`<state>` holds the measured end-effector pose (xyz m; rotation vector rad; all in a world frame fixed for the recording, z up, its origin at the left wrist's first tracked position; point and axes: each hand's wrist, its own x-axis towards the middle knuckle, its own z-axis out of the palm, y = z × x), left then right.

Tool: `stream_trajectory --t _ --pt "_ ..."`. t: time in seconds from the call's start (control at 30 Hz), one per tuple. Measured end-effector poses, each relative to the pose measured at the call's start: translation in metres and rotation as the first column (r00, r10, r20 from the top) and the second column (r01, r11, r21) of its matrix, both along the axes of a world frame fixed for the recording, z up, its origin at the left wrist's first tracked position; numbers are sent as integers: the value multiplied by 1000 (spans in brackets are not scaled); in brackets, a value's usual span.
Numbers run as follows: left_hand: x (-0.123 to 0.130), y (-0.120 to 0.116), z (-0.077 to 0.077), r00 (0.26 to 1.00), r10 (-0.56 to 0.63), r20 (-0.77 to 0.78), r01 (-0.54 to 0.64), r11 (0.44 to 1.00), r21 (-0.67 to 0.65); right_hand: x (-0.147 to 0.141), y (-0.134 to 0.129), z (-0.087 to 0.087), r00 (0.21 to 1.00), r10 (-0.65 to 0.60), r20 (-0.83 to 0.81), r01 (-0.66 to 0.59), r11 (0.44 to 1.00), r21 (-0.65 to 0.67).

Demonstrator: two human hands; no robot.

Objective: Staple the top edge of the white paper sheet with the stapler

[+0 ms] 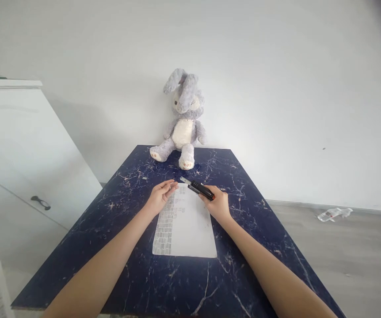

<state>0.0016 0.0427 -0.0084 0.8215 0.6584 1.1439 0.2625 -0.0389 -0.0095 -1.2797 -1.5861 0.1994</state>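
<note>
My right hand (217, 204) is wrapped round a black stapler (203, 190), held above the upper right part of a white printed sheet (190, 229). The stapler's metal end points up and left, towards my other hand. At the sheet's upper left corner is my left hand (161, 194), thumb and fingers drawn together. Whatever small thing they may pinch is too small to make out. Dense grey print runs down the sheet's left side, and a few short lines of text show near its top. The sheet lies flat on a dark blue marbled table (111, 247).
A grey plush rabbit (183, 128) sits at the table's far edge against the white wall. On the left stands a white cabinet (28, 145) with a dark handle (40, 202). A clear plastic bottle (330, 215) lies on the floor to the right.
</note>
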Motion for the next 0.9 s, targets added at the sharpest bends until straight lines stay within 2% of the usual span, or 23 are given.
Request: stream_trajectory --t 0.07,0.1,0.17,0.23,0.3,0.4,0.47,0.53,0.57,0.63,0.7,0.8,0.9 --pt "-8 2 1 996 58 65 -58 998 -4 -1 -2 0 996 -6 -85 -8 987 -162" --pt "-12 2 1 994 43 101 -44 999 5 -1 -3 0 995 27 -99 -48 975 -215" --pt "-17 -2 1 987 -66 145 59 997 56 -5 -5 0 987 134 -91 -153 955 -255" --pt "-19 -8 0 965 -231 122 213 967 141 -10 -6 -2 974 221 -57 -228 937 -266" --pt "-19 -14 -1 917 -397 52 377 900 220 -16 -6 -5 969 247 -9 -239 927 -290" --pt "-19 -20 0 793 -606 -57 599 760 253 -21 -6 -5 972 229 44 -203 924 -325" --pt "-19 -22 2 716 -691 -99 692 684 230 -22 -9 -1 971 216 99 -188 953 -237" --pt "-19 -24 6 659 -741 -129 750 633 194 -22 -16 6 959 202 200 -195 979 -55" --pt "-19 -25 8 632 -762 -143 773 609 176 -22 -20 9 942 201 270 -219 975 41" --pt "-17 -27 12 572 -803 -169 820 555 142 -23 -29 15 875 211 435 -312 934 173" --pt "-15 -29 15 525 -828 -196 851 512 116 -26 -37 18 784 228 578 -424 876 229" --pt "-12 -31 17 500 -833 -236 865 490 104 -32 -43 21 694 233 682 -514 824 241" --pt "-9 -32 15 532 -812 -241 847 517 128 -39 -45 24 668 212 713 -528 810 254"
